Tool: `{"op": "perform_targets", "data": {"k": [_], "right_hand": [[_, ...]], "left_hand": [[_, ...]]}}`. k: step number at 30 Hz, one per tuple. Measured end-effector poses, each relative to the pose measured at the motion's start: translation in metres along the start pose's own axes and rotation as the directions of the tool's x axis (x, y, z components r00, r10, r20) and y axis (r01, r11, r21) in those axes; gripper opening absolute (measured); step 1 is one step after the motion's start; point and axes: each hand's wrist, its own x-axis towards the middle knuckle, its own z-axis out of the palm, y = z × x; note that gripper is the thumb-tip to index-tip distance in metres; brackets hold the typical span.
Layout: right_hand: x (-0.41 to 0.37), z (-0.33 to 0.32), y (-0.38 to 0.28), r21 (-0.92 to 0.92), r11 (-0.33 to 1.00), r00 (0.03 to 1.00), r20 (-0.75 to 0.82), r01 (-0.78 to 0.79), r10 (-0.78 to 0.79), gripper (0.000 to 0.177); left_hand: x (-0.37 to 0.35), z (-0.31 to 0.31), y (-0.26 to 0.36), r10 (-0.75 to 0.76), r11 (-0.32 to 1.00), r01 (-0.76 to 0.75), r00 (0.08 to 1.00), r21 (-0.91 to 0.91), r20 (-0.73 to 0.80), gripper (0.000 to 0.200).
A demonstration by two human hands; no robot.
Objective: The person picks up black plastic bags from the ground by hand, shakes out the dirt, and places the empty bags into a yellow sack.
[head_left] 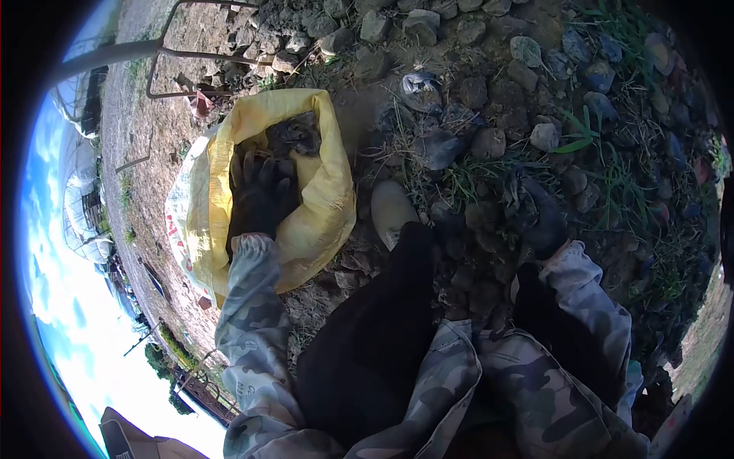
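Observation:
A yellow woven sack (332, 191) stands with its mouth wide at the left, its rim folded outward. My left hand (264, 195), in a black glove, reaches into the sack with its fingers spread and nothing gripped. Just past the fingertips, a crumpled dark plastic piece (297, 134) lies in the sack. My right hand (539, 214), also in a dark glove, is low over the stony ground on the right. Its fingers look curled around something dark, but shadow hides what it is.
A bent metal rod frame (157, 73) rises behind the sack. Many stones (420, 27) cover the soil, with grass tufts (581, 134) among them. A crumpled dark plastic scrap (422, 90) lies ahead. My boot (391, 210) is beside the sack.

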Motion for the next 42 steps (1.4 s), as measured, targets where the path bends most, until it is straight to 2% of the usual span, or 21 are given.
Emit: {"op": "perform_targets", "data": {"k": [1, 2, 3, 4, 5, 10, 12, 13, 16, 18, 20, 21, 23, 25, 27, 28, 30, 33, 37, 40, 42], "right_hand": [[0.0, 0.0, 0.001, -0.006, 1.0, 1.0, -0.001, -0.004, 0.004, 0.022], [0.0, -0.001, 0.001, 0.007, 1.0, 1.0, -0.012, -0.007, 0.007, 0.021], [0.0, -0.002, 0.002, 0.02, 1.0, 1.0, -0.024, -0.008, 0.009, 0.021], [0.0, -0.004, 0.002, 0.017, 1.0, 1.0, -0.025, -0.009, 0.009, 0.021], [0.0, -0.006, 0.002, -0.014, 1.0, 1.0, -0.006, 0.004, -0.005, 0.023], [0.005, -0.011, 0.003, -0.002, 1.0, 0.989, 0.145, 0.008, -0.008, 0.026], [0.001, -0.003, 0.006, -0.385, 0.912, 0.99, 0.064, 0.144, -0.13, 0.02], [-0.002, 0.003, 0.006, -0.383, 0.913, 0.99, 0.058, 0.14, -0.127, 0.02], [-0.007, 0.013, 0.005, -0.282, 0.955, 0.995, 0.045, 0.096, -0.087, 0.019], [-0.006, 0.012, 0.004, -0.003, 1.0, 0.982, 0.186, -0.02, 0.02, 0.02], [-0.018, 0.028, 0.007, -0.121, 0.991, 0.996, 0.075, 0.053, -0.044, 0.019], [-0.023, 0.036, 0.008, -0.248, 0.963, 0.992, -0.034, 0.108, -0.12, 0.018], [-0.021, 0.024, 0.007, -0.217, 0.972, 0.995, 0.032, 0.095, -0.09, 0.018], [-0.017, 0.001, 0.009, -0.192, 0.979, 0.993, 0.102, 0.075, -0.056, 0.018], [-0.014, -0.019, 0.01, -0.619, 0.65, 0.883, 0.429, 0.441, -0.191, 0.03], [-0.014, -0.018, 0.01, -0.62, 0.646, 0.882, 0.431, 0.444, -0.192, 0.03], [-0.014, -0.014, 0.011, -0.237, 0.965, 0.959, 0.281, 0.117, -0.047, 0.029], [-0.022, -0.01, 0.009, -0.181, 0.981, 0.995, 0.081, 0.068, -0.054, 0.028], [-0.018, 0.0, 0.008, -0.176, 0.983, 0.998, -0.024, 0.049, -0.054, 0.024], [-0.011, -0.007, 0.009, -0.199, 0.977, 0.995, 0.079, 0.07, -0.055, 0.024], [-0.01, -0.009, 0.008, -0.201, 0.979, 0.993, 0.118, 0.027, -0.003, 0.024]], "left_hand": [[-0.016, 0.034, -0.026, 0.026, 1.0, -0.028, 0.99, 0.01, 0.135, 0.046], [-0.034, 0.073, -0.045, 0.02, 1.0, -0.021, 0.99, 0.008, 0.136, 0.046], [-0.05, 0.11, -0.06, -0.037, 0.894, 0.114, 0.983, -0.434, 0.182, 0.046], [-0.055, 0.13, -0.072, -0.065, 0.588, 0.235, 0.967, -0.774, 0.245, 0.045], [-0.048, 0.134, -0.079, -0.079, 0.505, 0.309, 0.946, -0.806, 0.314, 0.045], [-0.007, 0.154, -0.104, -0.082, 0.654, 0.392, 0.887, -0.647, 0.455, 0.045], [0.003, 0.163, -0.111, -0.052, 0.669, 0.374, 0.886, -0.642, 0.462, 0.045], [0.004, 0.161, -0.112, -0.012, 0.715, 0.317, 0.897, -0.624, 0.443, 0.045], [0.024, 0.003, -0.017, 0.192, 0.979, -0.175, 0.965, -0.108, 0.178, 0.041], [0.012, 0.002, -0.01, 0.167, 0.984, -0.162, 0.984, -0.076, 0.06, 0.038], [0.011, -0.004, 0.0, 0.141, 0.988, -0.144, 0.988, -0.05, -0.062, 0.035], [0.012, -0.008, 0.009, 0.183, 0.977, -0.198, 0.969, -0.078, -0.166, 0.029], [0.017, -0.016, 0.033, 0.218, 0.962, -0.253, 0.938, -0.104, -0.27, 0.023], [0.035, -0.022, 0.071, 0.159, 0.846, -0.269, 0.952, -0.461, -0.263, 0.023], [0.048, 0.007, 0.106, 0.072, 0.777, -0.164, 0.982, -0.608, -0.174, 0.021], [0.059, 0.015, 0.122, 0.09, 0.825, -0.116, 0.993, -0.553, -0.073, 0.025], [0.079, 0.033, 0.142, 0.108, 0.865, -0.083, 0.994, -0.495, 0.021, 0.03], [0.1, 0.085, 0.158, -0.115, 0.978, 0.112, 0.993, -0.175, -0.007, 0.044], [0.104, 0.12, 0.153, -0.169, 0.971, 0.182, 0.981, -0.153, 0.099, 0.039], [0.105, 0.088, 0.135, -0.039, 0.961, 0.054, 0.997, -0.272, 0.063, 0.036], [0.113, 0.072, 0.125, -0.312, 0.587, 0.311, 0.939, -0.747, 0.146, 0.036]]}}
